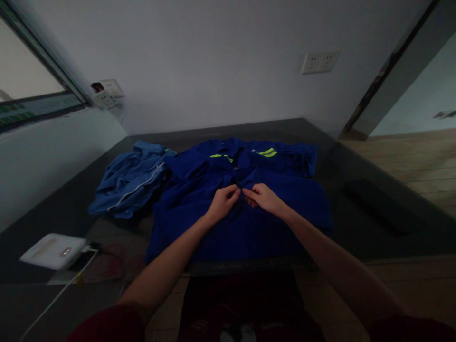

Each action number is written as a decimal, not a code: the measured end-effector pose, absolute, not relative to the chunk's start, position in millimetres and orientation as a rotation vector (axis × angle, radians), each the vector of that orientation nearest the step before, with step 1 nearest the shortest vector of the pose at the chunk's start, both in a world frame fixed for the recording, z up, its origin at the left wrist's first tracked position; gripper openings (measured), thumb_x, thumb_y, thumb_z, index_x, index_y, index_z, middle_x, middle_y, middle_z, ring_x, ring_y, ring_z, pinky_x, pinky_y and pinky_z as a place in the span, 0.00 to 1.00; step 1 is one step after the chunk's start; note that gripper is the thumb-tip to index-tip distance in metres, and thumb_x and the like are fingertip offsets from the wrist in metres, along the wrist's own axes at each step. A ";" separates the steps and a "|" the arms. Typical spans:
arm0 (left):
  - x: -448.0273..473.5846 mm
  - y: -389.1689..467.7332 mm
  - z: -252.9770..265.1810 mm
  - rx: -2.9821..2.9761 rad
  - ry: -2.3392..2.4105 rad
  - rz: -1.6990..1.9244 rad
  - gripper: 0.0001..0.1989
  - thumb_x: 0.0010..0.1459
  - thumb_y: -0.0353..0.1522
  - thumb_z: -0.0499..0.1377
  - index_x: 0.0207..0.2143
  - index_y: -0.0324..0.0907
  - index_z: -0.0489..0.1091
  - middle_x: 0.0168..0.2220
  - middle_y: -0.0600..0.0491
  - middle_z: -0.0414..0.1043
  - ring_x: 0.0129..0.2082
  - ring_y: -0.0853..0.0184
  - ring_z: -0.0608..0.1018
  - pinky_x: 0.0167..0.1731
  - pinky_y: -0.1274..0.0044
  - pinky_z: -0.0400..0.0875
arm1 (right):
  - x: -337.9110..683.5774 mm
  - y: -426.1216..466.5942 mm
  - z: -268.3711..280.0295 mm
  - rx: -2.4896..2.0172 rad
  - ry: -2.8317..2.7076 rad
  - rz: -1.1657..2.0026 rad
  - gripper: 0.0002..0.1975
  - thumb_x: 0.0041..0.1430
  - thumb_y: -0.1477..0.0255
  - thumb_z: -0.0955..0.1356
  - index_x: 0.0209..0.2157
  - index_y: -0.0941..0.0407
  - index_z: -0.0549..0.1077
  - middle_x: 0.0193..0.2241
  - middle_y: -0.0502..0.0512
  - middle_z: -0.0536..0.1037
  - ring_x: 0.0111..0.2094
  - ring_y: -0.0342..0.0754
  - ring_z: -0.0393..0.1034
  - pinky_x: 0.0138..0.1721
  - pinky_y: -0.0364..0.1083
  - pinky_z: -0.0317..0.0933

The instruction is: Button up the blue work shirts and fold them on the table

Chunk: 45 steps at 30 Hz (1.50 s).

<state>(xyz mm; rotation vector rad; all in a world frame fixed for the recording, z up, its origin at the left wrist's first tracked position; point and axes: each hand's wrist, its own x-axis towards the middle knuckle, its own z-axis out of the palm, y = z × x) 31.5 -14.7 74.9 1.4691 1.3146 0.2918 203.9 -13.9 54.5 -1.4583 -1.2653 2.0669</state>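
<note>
A dark blue work jacket (285, 190) with yellow-green reflective strips lies spread on the dark table, its collar toward the wall. My left hand (225, 199) pinches the left front edge of the jacket near the middle opening. Close beside it, my right hand (261, 197) pinches the facing edge, fingers bent. The fingertips of both hands almost meet at the front opening. Whether a zipper or a button sits between them is too dark and small to tell.
A crumpled lighter blue garment (133, 180) with white piping lies left of the jacket. At the front left sits a white device (55, 251) with a plugged-in cable (59, 294). A dark flat object (381, 205) rests on the right of the table (356, 164).
</note>
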 end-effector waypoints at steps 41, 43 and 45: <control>36.9 8.1 138.4 0.915 1.383 0.507 0.19 0.54 0.50 0.52 0.28 0.42 0.58 0.23 0.58 0.57 0.22 0.73 0.62 0.22 0.81 0.61 | 223.9 -6.8 141.5 -1.284 -1.905 1.593 0.17 0.64 0.63 0.61 0.28 0.56 0.73 0.28 0.54 0.76 0.30 0.47 0.69 0.34 0.44 0.61; 41.3 4.7 167.5 0.870 1.311 0.477 0.19 0.53 0.50 0.53 0.27 0.43 0.59 0.22 0.57 0.59 0.21 0.73 0.63 0.22 0.80 0.61 | 230.7 -10.6 168.6 -1.189 -1.967 1.504 0.14 0.64 0.65 0.60 0.34 0.54 0.75 0.32 0.55 0.77 0.35 0.48 0.71 0.39 0.45 0.63; 37.3 2.8 200.7 0.852 1.310 0.500 0.17 0.53 0.48 0.55 0.26 0.44 0.61 0.22 0.56 0.61 0.21 0.72 0.64 0.21 0.79 0.62 | 244.4 -15.0 191.0 -1.103 -2.025 1.390 0.12 0.63 0.66 0.61 0.40 0.48 0.75 0.37 0.55 0.77 0.40 0.49 0.71 0.42 0.46 0.65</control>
